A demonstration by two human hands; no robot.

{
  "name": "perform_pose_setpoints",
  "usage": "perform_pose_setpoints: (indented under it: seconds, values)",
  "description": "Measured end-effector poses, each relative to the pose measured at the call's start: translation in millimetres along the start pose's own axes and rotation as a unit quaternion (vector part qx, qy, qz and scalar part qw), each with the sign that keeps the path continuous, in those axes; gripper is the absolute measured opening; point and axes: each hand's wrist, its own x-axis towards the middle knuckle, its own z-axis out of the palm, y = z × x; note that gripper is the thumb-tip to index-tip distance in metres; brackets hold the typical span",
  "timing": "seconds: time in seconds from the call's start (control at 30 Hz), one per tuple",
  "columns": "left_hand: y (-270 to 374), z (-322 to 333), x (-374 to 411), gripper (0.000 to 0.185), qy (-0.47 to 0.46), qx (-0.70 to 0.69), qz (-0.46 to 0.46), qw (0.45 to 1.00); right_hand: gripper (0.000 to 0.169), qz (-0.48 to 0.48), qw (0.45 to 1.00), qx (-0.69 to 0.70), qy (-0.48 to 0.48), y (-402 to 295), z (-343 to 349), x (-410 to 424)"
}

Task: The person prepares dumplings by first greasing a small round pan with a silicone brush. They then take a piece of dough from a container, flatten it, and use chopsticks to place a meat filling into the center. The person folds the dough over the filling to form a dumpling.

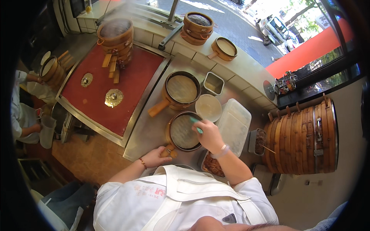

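Note:
My left hand (157, 157) grips the wooden handle (168, 150) of a round bamboo steamer (184, 132) at the front of the steel counter. My right hand (209, 136) holds a small turquoise-handled tool (199, 130), perhaps a brush, over the steamer's pale lining. Its working end is blurred. Just behind is a second handled steamer (181, 88), also with a pale lining. A white bowl (208, 107) sits beside both steamers, with a square metal container (214, 83) behind it. Partly under my right forearm lies a metal tray of reddish-brown minced filling (212, 167).
A translucent plastic box (235, 124) and a smaller metal tub (257, 141) are on the right, near large stacked wooden steamers (300, 138). Leftward, steaming baskets (117, 40) stand on a red-topped steam table (112, 78). A co-worker (24, 115) is at far left.

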Motion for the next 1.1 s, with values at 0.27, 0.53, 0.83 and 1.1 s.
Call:
perform_pose_setpoints:
  seconds: [0.27,0.53,0.83,1.1]
  values:
    - [-3.4,-3.2,-2.9,0.057,-0.002,-0.005,0.003,1.0,0.013,0.089,0.961,0.084,-0.249,-13.1,-30.6,0.9]
    - [0.5,-4.9,-3.5,0.056,0.003,-0.016,0.0,1.0,0.009,-0.081,0.974,0.167,-0.132,-3.0,-7.6,3.9]
    - [-0.5,-7.7,0.7,0.053,0.007,-0.016,0.003,1.0,0.018,0.059,0.904,0.072,-0.417,28.5,-50.7,48.5]
    - [-15.4,-18.7,2.5,0.045,0.01,0.003,-0.024,1.0,0.02,0.239,0.794,0.497,-0.254,69.4,-4.0,34.3]
